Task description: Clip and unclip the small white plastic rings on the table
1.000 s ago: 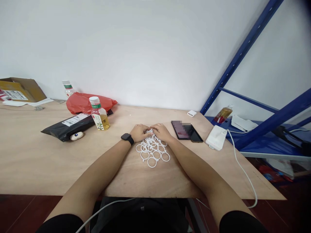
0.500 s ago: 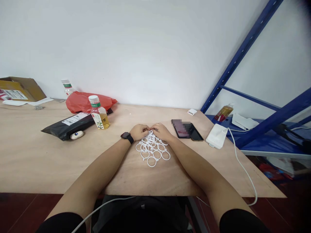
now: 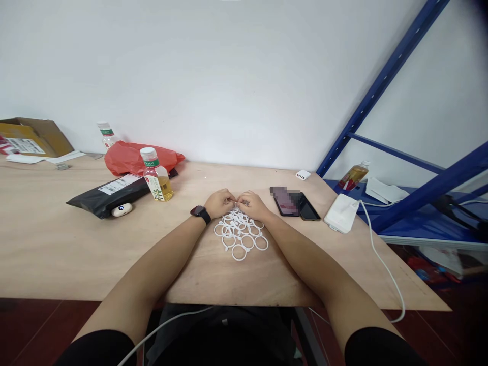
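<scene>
The left hand (image 3: 218, 204) and the right hand (image 3: 253, 205) meet on the wooden table (image 3: 114, 259). Both have their fingertips pinched tight on the far end of a bunch of white rings (image 3: 239, 219); which ring each one grips is too small to tell. The rest of the rings lie flat on the table, spread out toward the person, between the two arms. A black watch (image 3: 200, 213) is on the left wrist. Two phones (image 3: 284, 202) lie near the right hand. A bottle (image 3: 156, 184) stands up off to the left.
</scene>
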{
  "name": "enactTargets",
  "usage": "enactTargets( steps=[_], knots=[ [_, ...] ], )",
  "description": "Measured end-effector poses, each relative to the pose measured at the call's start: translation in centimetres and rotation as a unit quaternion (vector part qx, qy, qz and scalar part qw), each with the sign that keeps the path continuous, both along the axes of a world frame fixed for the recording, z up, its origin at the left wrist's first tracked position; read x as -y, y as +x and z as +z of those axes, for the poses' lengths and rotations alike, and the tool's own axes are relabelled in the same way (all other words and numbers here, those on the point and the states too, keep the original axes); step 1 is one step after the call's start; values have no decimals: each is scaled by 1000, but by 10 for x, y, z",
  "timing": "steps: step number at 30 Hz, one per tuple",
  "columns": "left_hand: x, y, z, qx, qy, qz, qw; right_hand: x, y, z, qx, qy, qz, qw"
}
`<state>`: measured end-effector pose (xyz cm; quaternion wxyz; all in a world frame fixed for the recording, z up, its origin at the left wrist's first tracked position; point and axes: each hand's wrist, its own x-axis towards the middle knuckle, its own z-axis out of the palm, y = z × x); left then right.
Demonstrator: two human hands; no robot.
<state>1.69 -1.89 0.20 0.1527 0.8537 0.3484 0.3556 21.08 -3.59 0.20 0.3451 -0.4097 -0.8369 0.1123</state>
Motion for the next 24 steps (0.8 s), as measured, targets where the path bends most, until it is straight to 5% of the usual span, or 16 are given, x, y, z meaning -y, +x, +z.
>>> enactTargets(
  steps=[7, 24],
  knots=[
    [0, -2, 0, 32, 2, 27, 999, 2, 1, 2, -22, 24, -55, 998],
    [0, 1, 1, 56, 77, 56, 994, 0, 2, -2, -36, 55, -26, 998]
  ],
)
